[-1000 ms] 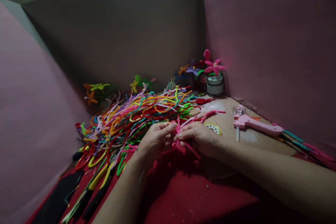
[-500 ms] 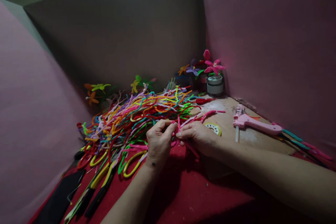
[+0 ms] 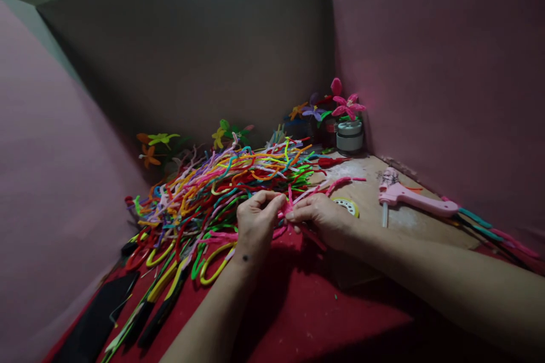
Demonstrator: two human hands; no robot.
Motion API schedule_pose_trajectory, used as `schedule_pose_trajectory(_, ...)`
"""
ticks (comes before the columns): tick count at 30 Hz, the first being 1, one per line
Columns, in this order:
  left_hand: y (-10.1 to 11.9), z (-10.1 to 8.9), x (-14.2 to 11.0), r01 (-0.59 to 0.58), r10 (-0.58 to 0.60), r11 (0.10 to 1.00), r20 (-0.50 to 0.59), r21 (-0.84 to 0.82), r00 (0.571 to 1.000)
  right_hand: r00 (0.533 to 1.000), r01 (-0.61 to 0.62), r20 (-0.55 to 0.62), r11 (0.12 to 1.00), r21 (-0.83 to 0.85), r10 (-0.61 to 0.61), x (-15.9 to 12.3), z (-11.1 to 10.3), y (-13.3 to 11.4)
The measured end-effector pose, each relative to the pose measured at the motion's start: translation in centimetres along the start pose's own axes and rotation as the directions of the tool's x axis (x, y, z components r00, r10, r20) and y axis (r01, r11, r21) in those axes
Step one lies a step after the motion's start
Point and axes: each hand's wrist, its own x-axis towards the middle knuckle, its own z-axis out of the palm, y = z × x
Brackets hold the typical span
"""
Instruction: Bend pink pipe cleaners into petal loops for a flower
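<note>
Close together over the red cloth (image 3: pixel 306 306), both my hands pinch pink pipe cleaners (image 3: pixel 290 204) that cross and radiate between the fingertips. My left hand (image 3: pixel 259 224) has thumb and forefinger pressed on them from the left. From the other side my right hand (image 3: pixel 321 216) grips them, and a pink strand pokes out beneath its palm. Just beyond lies a big heap of pipe cleaners (image 3: pixel 238 170) in many colours. A yellow-rimmed roll (image 3: pixel 347 207) rests partly hidden behind my right hand.
A pink glue gun (image 3: pixel 413 199) lies on a board (image 3: pixel 366 173) at right. Yellow-black pliers (image 3: pixel 164 300), yellow-handled scissors (image 3: pixel 208 264) and a dark flat object (image 3: pixel 97 317) lie at left. Pipe-cleaner flowers, one pink flower (image 3: pixel 349 106) in a grey pot (image 3: pixel 349 137), stand along the back wall.
The pink pipe cleaners between my fingers have turned slightly, and the strand under my right hand has shifted a little. My hands stay in nearly the same place.
</note>
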Motion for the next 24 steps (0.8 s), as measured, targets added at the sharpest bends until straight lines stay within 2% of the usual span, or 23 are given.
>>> schedule_pose_trajectory(3,0.1,-0.5,0.6,0.118,-0.12,0.961,0.009,-0.249,0.993,0.999,-0.021,-0.037,0.989,0.143,0.026,0.4,-0.2,0.1)
schedule_pose_trajectory(5,0.2,-0.7,0.9,0.187,-0.175,0.934,0.066,-0.306,0.982,0.998,0.001,-0.053,0.959,0.282,0.015,0.9,-0.3,0.4)
schedule_pose_trajectory(7,0.5,-0.6,0.8,0.261,-0.218,0.937,0.195,-0.231,0.956,0.997,0.026,-0.074,0.93,0.368,0.001,1.3,-0.6,0.7)
schedule_pose_trajectory(9,0.7,-0.3,0.5,0.275,-0.231,0.955,0.302,-0.111,0.925,0.994,0.052,-0.104,0.923,0.381,-0.013,1.6,-0.8,1.0)
schedule_pose_trajectory(11,0.8,0.1,0.1,0.235,-0.213,0.972,0.32,-0.031,0.923,0.993,0.071,-0.116,0.928,0.366,-0.03,1.7,-1.0,1.2)
schedule_pose_trajectory(14,0.7,0.5,-0.5,0.129,-0.136,0.991,0.226,0.044,0.965,0.993,0.099,-0.095,0.937,0.336,-0.071,1.5,-0.9,1.0)
schedule_pose_trajectory(17,0.1,0.6,-0.8,-0.125,0.092,0.971,0.163,0.203,0.982,0.987,0.133,-0.123,0.96,0.247,-0.105,1.1,-0.8,0.7)
schedule_pose_trajectory(20,-0.3,0.5,-1.2,-0.389,0.338,0.833,0.194,0.393,0.921,0.978,0.137,-0.178,0.98,0.143,-0.111,0.8,-0.6,0.5)
schedule_pose_trajectory(24,-0.3,0.5,-1.6,-0.6,0.546,0.625,0.269,0.5,0.793,0.973,0.116,-0.208,0.991,0.065,-0.1,0.6,-0.5,0.6)
